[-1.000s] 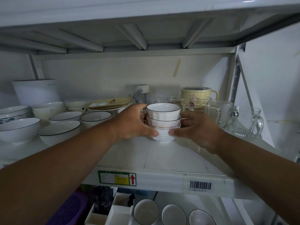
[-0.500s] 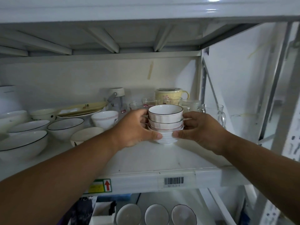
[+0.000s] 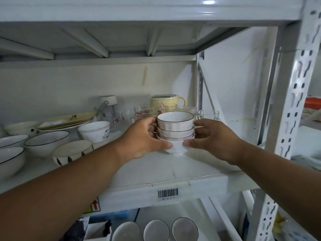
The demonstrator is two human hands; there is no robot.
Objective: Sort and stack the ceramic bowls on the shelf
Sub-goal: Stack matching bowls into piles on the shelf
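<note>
A stack of small white ceramic bowls (image 3: 175, 126) stands on the white shelf (image 3: 173, 171), toward its right side. The top bowl has a dark rim; the bottom one is ribbed. My left hand (image 3: 140, 138) grips the stack from the left and my right hand (image 3: 208, 138) grips it from the right, thumbs meeting at the ribbed base. Further left sit a small bowl with a bear print (image 3: 95, 130), a patterned cream bowl (image 3: 72, 151) and dark-rimmed white bowls (image 3: 46, 142).
Glass mugs (image 3: 144, 111), a yellow lidded mug (image 3: 165, 101) and a glass jar (image 3: 107, 110) stand behind the stack. Flat dishes (image 3: 66, 120) lie at the back left. A perforated upright post (image 3: 293, 101) bounds the right. Three bowls (image 3: 156, 230) sit on the shelf below.
The view has swung to the right, so the left bowls slide toward the frame edge. Both hands keep hold of the stack, which stays near the glass mugs.
</note>
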